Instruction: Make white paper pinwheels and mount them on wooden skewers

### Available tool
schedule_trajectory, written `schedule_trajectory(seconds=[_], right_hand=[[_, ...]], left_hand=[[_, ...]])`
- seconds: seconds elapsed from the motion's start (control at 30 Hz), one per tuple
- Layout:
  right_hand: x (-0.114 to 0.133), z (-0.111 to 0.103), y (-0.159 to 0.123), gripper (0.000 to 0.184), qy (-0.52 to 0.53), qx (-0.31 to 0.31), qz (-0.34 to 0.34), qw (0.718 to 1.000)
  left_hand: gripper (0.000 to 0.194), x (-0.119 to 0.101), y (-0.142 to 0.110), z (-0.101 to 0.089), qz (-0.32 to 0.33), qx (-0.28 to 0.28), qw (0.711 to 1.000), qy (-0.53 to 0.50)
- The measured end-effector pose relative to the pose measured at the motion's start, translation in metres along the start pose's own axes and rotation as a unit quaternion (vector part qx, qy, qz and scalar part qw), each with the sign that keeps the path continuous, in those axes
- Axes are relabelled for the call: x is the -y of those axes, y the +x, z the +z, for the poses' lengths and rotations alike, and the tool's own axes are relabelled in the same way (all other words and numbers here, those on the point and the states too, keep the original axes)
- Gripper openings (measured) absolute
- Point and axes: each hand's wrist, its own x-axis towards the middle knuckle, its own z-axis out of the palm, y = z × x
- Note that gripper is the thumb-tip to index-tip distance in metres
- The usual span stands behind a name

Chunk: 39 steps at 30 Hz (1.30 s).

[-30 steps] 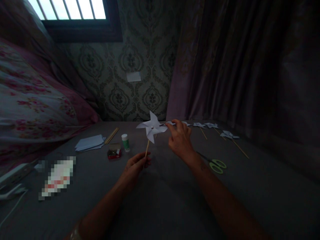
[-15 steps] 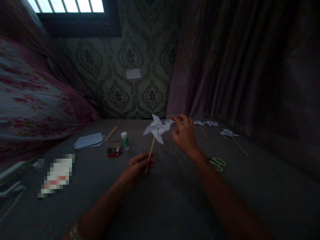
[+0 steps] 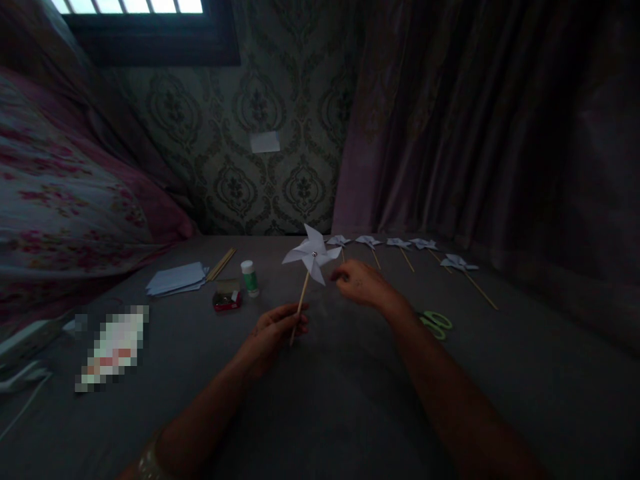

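A white paper pinwheel (image 3: 324,256) with a small shiny pin at its centre stands slightly tilted on a thin wooden stick (image 3: 303,293). My left hand (image 3: 280,327) is closed around the lower part of that stick. Just right of the paper blades is my right hand (image 3: 361,283), its fingers curled in loosely with nothing visible in them. It looks apart from the blades. Behind it, several more white pinwheels (image 3: 369,241) on sticks lie in a row on the grey surface.
Green-handled scissors (image 3: 438,325) lie beside my right forearm. To the left are a glue stick (image 3: 249,279), a small open red box (image 3: 227,297), wooden sticks (image 3: 221,264) and a stack of white paper (image 3: 177,279). A white cable (image 3: 25,407) runs along the left edge.
My right hand has dropped lower, and its fingers have gone from spread to curled. The pinwheel's blades have turned slightly. My left hand keeps its hold on the stick.
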Motion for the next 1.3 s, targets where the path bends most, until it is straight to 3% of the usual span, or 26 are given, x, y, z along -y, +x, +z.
schedule_trajectory(seconds=[0.1, 0.23, 0.37, 0.47, 0.73, 1.3], right_hand=[[-0.008, -0.007, 0.004, 0.025, -0.018, -0.11, 0.062, 0.992], [-0.012, -0.009, 0.015, 0.022, 0.072, -0.244, 0.02, 0.967], [-0.007, -0.004, 0.021, 0.019, 0.172, -0.266, 0.002, 0.948], [-0.003, -0.006, 0.018, 0.019, 0.138, -0.284, -0.025, 0.949], [0.001, -0.015, 0.006, 0.028, -0.064, -0.186, -0.093, 0.976], [0.0, -0.015, 0.007, 0.017, -0.107, -0.152, -0.094, 0.978]], left_hand=[[0.03, 0.002, 0.001, -0.001, 0.005, 0.003, 1.0, 0.014], [0.032, 0.003, 0.0, -0.001, 0.014, 0.014, 0.999, 0.04], [0.034, 0.003, -0.002, 0.0, 0.018, 0.018, 0.998, 0.063], [0.034, 0.003, -0.002, 0.0, 0.02, 0.015, 0.997, 0.079], [0.033, 0.003, -0.004, 0.001, 0.019, 0.018, 0.996, 0.09], [0.03, 0.003, -0.005, 0.003, 0.01, 0.02, 0.996, 0.084]])
